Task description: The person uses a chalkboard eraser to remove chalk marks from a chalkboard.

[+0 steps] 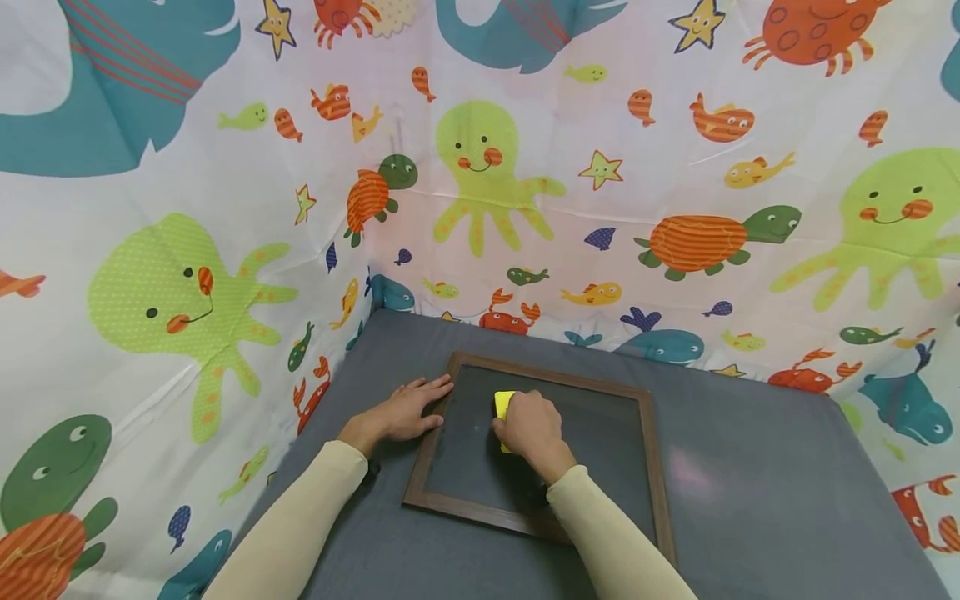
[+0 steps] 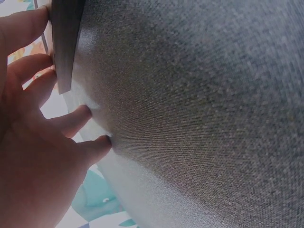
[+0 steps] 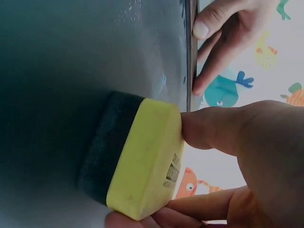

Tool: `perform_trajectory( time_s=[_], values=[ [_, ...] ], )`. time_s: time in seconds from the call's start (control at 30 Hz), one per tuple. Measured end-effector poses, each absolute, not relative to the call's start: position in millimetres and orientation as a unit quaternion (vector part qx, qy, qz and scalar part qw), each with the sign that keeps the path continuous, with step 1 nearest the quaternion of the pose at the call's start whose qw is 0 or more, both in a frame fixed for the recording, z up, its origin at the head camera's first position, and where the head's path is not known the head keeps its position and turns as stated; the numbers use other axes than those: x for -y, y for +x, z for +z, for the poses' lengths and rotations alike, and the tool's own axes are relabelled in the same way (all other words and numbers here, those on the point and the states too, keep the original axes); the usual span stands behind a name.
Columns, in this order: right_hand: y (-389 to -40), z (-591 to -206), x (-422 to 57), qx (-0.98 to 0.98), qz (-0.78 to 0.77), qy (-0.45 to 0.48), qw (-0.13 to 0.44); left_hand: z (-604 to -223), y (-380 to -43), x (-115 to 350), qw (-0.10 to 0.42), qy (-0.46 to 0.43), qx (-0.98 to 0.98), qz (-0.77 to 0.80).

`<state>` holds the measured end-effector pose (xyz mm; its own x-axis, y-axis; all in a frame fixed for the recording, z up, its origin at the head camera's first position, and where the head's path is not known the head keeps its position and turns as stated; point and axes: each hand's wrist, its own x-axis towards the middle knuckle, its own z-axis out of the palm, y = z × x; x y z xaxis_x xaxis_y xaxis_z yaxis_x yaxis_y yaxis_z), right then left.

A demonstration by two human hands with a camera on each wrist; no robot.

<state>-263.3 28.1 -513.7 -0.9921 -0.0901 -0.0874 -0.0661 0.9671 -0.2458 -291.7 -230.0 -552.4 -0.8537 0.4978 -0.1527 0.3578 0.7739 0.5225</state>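
A small chalkboard (image 1: pixel 600 433) with a brown wooden frame (image 1: pixel 480 518) lies flat on the grey cloth. My right hand (image 1: pixel 532 427) grips a yellow-backed eraser (image 1: pixel 503 403) over the board's left-middle part. In the right wrist view, the eraser's dark felt side (image 3: pixel 107 145) faces the board, with thumb and fingers on opposite edges of the yellow back. Pale chalk smudges (image 3: pixel 134 12) show on the dark surface near the frame. My left hand (image 1: pixel 405 412) rests at the frame's left side, fingers spread; its lower fingertips (image 2: pixel 103 141) press the cloth in the left wrist view.
Grey cloth (image 1: pixel 750 467) covers the table around the board. A white curtain (image 1: pixel 540 283) printed with sea animals hangs along the back and sides, close beyond the table's edges. Long pale sleeves (image 1: pixel 300 525) cover both forearms.
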Motion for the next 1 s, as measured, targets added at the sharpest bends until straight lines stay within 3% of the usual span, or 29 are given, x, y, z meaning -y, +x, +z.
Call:
perform_trajectory(
  time_s=[1.0],
  values=[
    [-262.9, -515.0, -19.4, -0.976, -0.027, -0.200, 0.081, -551.7, -290.7, 228.7, 0.146, 0.222, -0.931, 0.249]
  ],
)
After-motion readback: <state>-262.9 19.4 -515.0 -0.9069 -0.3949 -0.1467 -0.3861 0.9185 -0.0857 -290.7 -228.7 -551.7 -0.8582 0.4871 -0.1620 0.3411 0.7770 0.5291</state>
